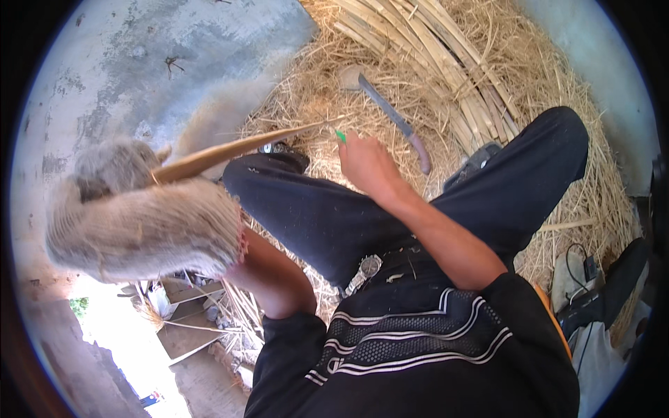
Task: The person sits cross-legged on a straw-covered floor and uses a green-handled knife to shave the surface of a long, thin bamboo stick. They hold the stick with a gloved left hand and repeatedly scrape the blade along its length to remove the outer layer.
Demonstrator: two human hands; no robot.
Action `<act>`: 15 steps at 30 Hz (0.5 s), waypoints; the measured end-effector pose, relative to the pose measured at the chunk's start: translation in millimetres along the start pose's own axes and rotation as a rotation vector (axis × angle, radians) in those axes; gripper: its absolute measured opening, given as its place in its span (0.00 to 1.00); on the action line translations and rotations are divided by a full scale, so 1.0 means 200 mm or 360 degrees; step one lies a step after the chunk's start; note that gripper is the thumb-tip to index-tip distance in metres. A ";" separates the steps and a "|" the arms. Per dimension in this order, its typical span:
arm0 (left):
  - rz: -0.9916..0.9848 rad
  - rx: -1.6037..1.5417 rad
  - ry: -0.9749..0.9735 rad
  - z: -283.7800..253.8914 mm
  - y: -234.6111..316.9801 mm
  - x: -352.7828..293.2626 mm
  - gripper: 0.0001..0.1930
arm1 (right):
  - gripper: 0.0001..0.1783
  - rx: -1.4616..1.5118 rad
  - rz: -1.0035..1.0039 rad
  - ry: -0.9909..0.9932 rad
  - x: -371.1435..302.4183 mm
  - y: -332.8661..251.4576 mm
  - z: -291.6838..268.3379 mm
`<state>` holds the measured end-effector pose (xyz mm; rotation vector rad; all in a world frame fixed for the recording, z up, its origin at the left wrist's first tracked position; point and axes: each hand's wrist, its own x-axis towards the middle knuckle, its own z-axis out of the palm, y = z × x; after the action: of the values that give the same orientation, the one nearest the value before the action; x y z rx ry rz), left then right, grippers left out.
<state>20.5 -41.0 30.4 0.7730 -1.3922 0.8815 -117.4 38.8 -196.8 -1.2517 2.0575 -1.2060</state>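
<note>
My left hand (pixel 118 167) and forearm are wrapped in a thick, fuzzy grey-brown knit covering. It is closed round the broad end of a split bamboo or wooden strip (pixel 223 151). The strip slants up to the right and tapers to a thin tip near my right hand. Bare and curled, my right hand (pixel 371 164) grips a small green-ended tool (pixel 341 136); its blade, if any, cannot be made out. Beyond this hand a machete (pixel 387 106) with a worn brown handle lies on the shavings.
Long split strips (pixel 446 63) lie bundled at the far side, over a bed of straw-like shavings (pixel 306 94). Concrete walls (pixel 174 49) rise at the left and far right. A metal-banded wristwatch (pixel 365 273) rests at my lap. A dark cable (pixel 575 268) lies at the right.
</note>
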 end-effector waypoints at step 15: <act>-0.0905 -0.0411 -0.0061 -0.08 0.19 0.08 0.15 | 0.12 -0.0141 0.0008 -0.0061 -0.01 -0.08 0.15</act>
<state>-4.7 -7.7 44.2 0.9217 -1.1945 0.2410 -87.0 24.3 -198.6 -1.2991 2.1055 -1.0909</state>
